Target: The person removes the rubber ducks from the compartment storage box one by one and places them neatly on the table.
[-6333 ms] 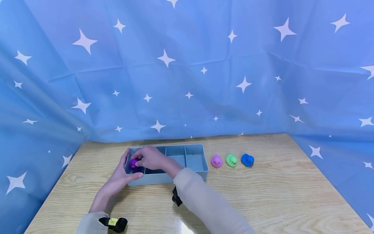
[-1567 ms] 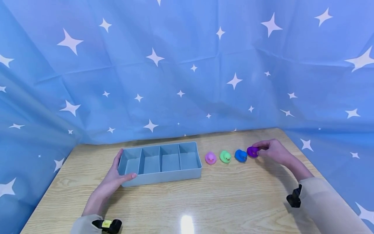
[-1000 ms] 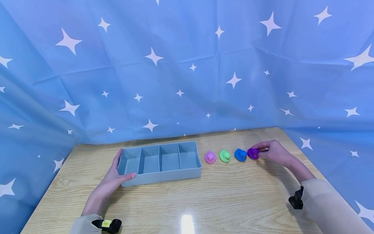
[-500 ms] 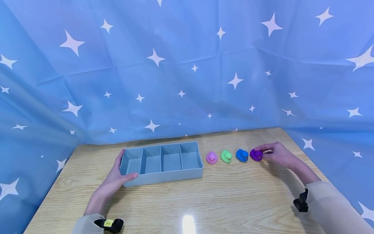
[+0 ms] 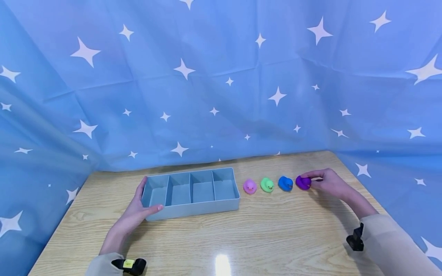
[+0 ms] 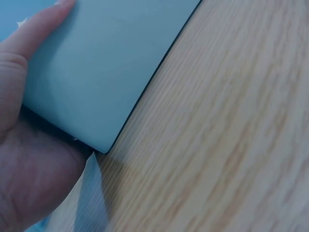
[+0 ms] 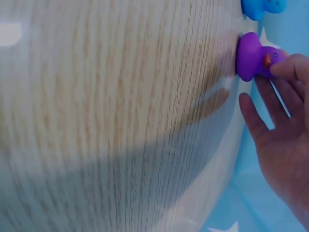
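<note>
At the left end of a grey-blue box [image 5: 200,209] with several compartments, my left hand [image 5: 135,211] grips the corner. The thumb lies along the front wall [image 6: 111,63] in the left wrist view, and the other fingers go round the end. My right hand [image 5: 330,184] pinches a purple rubber duck [image 5: 302,183] between thumb and fingers by its head, as the right wrist view shows. That duck [image 7: 249,57] sits at the right end of a row on the tabletop. Left of it stands a blue duck [image 5: 285,184], with a narrow gap between them.
A green duck [image 5: 267,184] and a pink duck [image 5: 250,186] continue the row leftward to the box's right end. The wooden table [image 5: 241,237] meets a blue star-print cloth [image 5: 221,96] at the back and sides.
The purple duck has gone from the box's leftmost compartment to the right end of the row, carried by my right hand, then shifted slightly away from the blue duck. My left hand stays on the box.
</note>
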The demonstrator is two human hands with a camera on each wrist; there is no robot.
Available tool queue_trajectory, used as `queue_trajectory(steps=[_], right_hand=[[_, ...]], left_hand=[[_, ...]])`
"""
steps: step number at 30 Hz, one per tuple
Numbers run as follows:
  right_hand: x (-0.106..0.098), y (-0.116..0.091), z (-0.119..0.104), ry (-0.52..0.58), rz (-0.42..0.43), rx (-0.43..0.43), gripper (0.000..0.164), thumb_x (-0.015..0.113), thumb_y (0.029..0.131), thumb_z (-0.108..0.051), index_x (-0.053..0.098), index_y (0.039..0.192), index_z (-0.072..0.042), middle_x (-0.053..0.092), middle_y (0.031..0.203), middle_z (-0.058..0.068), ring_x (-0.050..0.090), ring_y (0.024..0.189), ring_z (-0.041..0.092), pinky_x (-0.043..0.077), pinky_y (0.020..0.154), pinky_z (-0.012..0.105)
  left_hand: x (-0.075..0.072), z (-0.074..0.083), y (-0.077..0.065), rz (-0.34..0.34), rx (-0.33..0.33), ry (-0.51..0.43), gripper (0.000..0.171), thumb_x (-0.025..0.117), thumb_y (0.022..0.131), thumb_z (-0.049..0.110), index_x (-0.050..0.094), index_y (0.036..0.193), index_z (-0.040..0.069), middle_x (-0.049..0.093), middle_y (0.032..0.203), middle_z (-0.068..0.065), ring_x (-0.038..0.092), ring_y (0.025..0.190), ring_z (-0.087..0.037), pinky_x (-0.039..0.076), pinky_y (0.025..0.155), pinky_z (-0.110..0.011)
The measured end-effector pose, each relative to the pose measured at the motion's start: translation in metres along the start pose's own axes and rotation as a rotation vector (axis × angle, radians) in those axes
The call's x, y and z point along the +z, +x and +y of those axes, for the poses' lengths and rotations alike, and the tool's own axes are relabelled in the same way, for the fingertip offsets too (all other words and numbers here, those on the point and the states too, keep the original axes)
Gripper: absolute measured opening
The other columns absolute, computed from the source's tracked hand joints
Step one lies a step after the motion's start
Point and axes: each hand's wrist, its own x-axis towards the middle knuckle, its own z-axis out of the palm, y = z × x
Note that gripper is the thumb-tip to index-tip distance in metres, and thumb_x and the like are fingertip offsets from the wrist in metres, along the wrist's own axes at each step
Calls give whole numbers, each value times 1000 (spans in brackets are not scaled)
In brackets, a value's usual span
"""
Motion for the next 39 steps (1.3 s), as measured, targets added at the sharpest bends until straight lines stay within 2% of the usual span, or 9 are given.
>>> queue_trajectory(steps=[15,21,28,36,39], right_hand=[[-4,-3,-2,-4,-4,-9,34,67,97,-6,67,129,7,68,122,28,67,112,43,55,80,21],[-8,-4,-5,18,3,0,38,67,98,-9,64,132,8,65,126,31,70,107,41,55,79,22],[-12,-6,-7,54,5,2,39,64,99,-7,61,135,9,62,129,33,70,108,40,58,83,29],[-9,-4,-25,-46,60,-2,37,60,101,-7,62,135,8,64,130,29,59,122,48,50,85,19],[-5,-3,-35,-72,73,-11,37,60,102,-9,62,134,8,64,131,29,59,122,48,52,88,26]], left_hand=[[1,3,2,-8,13,10,115,78,93,19,-12,165,23,-16,170,-15,-9,152,-48,13,114,-75],[2,4,2,-4,12,15,115,78,92,20,-11,165,23,-16,170,-16,-9,152,-48,11,114,-75],[3,4,3,-3,10,17,115,79,92,20,-11,165,22,-15,170,-15,-9,152,-48,11,114,-75],[0,3,0,-21,4,14,115,77,93,21,-12,165,25,-17,169,-15,-10,152,-49,10,113,-76],[-5,3,-2,-40,-3,25,113,75,94,20,-13,164,26,-16,169,-16,-10,152,-49,9,113,-77]])
